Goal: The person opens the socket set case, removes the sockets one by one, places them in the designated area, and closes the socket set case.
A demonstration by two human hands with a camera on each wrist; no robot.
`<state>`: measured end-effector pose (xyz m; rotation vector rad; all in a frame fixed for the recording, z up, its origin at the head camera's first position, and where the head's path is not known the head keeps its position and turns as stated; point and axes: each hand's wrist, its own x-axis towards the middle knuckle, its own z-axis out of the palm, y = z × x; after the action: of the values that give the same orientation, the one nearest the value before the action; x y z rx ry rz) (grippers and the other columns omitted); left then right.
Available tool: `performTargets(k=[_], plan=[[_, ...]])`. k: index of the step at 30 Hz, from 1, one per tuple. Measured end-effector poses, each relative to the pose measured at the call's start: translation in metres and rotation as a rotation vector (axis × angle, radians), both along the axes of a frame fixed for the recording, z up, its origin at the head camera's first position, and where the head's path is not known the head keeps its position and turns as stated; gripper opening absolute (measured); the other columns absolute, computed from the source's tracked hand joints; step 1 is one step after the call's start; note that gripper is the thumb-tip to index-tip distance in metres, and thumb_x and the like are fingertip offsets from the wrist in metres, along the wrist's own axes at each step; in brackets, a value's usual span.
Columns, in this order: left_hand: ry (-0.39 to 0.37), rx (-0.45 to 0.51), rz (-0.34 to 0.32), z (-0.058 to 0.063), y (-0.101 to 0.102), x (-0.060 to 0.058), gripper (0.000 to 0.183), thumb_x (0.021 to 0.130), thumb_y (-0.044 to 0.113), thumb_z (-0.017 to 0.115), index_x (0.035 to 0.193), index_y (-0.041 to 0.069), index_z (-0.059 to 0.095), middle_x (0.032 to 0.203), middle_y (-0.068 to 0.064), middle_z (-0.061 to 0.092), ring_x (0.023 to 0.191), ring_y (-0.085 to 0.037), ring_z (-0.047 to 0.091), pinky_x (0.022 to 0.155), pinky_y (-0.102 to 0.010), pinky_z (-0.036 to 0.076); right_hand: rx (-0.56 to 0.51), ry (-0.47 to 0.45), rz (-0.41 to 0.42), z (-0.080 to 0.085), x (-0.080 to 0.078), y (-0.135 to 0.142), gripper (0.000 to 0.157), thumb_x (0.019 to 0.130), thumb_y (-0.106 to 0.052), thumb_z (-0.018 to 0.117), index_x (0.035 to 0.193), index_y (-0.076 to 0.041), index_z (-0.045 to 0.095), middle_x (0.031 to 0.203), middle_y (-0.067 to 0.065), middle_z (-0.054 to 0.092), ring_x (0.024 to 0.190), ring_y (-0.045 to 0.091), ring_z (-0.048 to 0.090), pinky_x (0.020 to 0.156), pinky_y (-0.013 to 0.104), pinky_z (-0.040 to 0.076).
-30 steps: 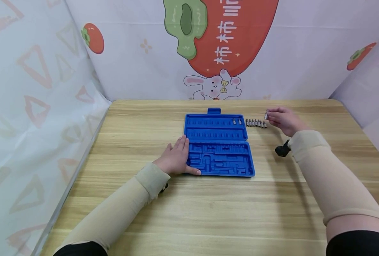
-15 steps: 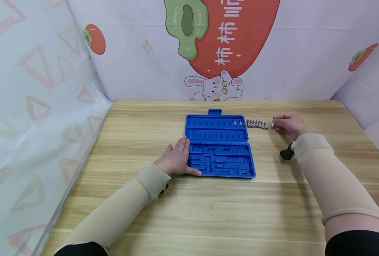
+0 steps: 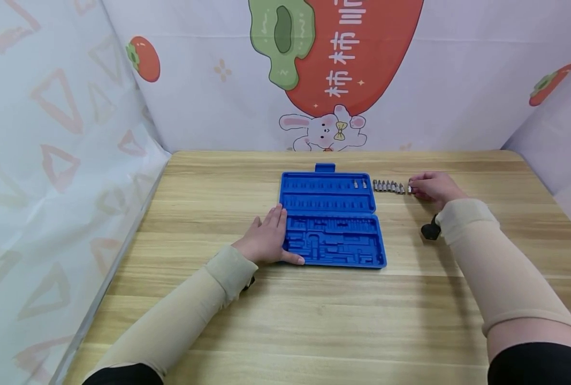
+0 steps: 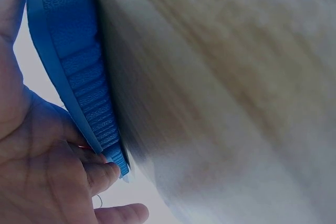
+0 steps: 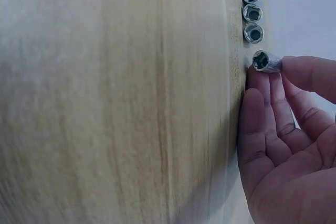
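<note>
A blue plastic tool case lies unfolded on the wooden table, its moulded slots facing up. My left hand rests along its left side, fingers straight and thumb on the front edge; in the left wrist view the fingers touch the case's ribbed side wall. Two small metal pieces sit in the upper half's right end. Right of the case, several small metal sockets stand in a row. Just past the row's right end, my right hand pinches another socket between thumb and fingers, its hollow end showing.
The wooden table spreads around the case. A printed cloth hangs behind the table's back edge, with more cloth on the left and right. A latch tab sticks out from the case's far edge.
My right hand has come down and shifted slightly right with the socket, then a little left to the row's end. The left hand and the case stay put.
</note>
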<state>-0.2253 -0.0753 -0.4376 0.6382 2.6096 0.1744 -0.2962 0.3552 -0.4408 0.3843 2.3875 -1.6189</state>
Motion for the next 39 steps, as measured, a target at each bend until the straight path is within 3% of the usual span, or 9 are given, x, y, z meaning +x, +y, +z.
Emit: performTargets(k=[5,12,22,29,35,39], plan=[[0.001,-0.002,-0.002,0.0,0.001,0.001,0.13,0.082,0.076,0.069,0.164,0.0,0.003,0.172,-0.017,-0.006,0.158,-0.031,-0.002,0.123,-0.058,0.009,0.131,-0.007,0.036,0.001,0.0,-0.002,0.026,0.105,-0.012,0.058,0.122,0.008,0.056,0.085,-0.01,0.063,0.076,0.003,0.061,0.071,0.019,0.053],[0.001,-0.002,-0.001,0.001,0.003,0.003,0.129,0.082,0.076,0.069,0.164,0.0,0.004,0.172,-0.016,-0.004,0.158,-0.032,0.0,0.123,-0.058,0.009,0.215,-0.023,0.037,0.0,0.0,-0.004,0.029,0.105,-0.016,0.059,0.122,0.006,0.057,0.094,-0.003,0.062,0.081,0.007,0.059,0.073,0.021,0.051],[-0.002,-0.008,0.004,0.0,0.002,0.002,0.131,0.081,0.076,0.069,0.164,0.0,0.004,0.172,-0.016,-0.004,0.158,-0.032,0.0,0.123,-0.059,0.009,0.287,-0.016,0.026,-0.008,-0.003,-0.006,0.028,0.104,-0.019,0.061,0.119,0.004,0.06,0.1,0.006,0.063,0.087,0.017,0.058,0.079,0.031,0.048],[-0.001,0.001,0.01,0.001,0.001,0.003,0.13,0.081,0.076,0.07,0.164,-0.001,0.004,0.172,-0.017,-0.003,0.158,-0.032,0.0,0.123,-0.059,0.009,0.284,-0.013,0.014,-0.007,-0.003,-0.009,0.029,0.105,-0.017,0.06,0.122,0.006,0.059,0.105,0.009,0.063,0.088,0.016,0.058,0.08,0.031,0.049],[0.003,-0.004,0.002,0.002,0.0,0.003,0.13,0.082,0.077,0.069,0.164,0.0,0.004,0.172,-0.017,-0.004,0.158,-0.032,0.0,0.123,-0.059,0.009,0.34,-0.005,0.09,0.006,-0.002,-0.011,0.031,0.104,-0.02,0.057,0.12,0.006,0.06,0.099,0.007,0.065,0.087,0.02,0.059,0.079,0.037,0.049],[0.006,-0.002,0.007,0.003,0.0,0.003,0.13,0.082,0.076,0.069,0.164,-0.001,0.004,0.172,-0.017,-0.004,0.158,-0.032,-0.001,0.123,-0.059,0.009,0.384,0.029,0.133,0.021,-0.002,-0.023,0.038,0.105,-0.023,0.053,0.127,0.008,0.056,0.112,0.019,0.063,0.098,0.031,0.058,0.083,0.045,0.05]])
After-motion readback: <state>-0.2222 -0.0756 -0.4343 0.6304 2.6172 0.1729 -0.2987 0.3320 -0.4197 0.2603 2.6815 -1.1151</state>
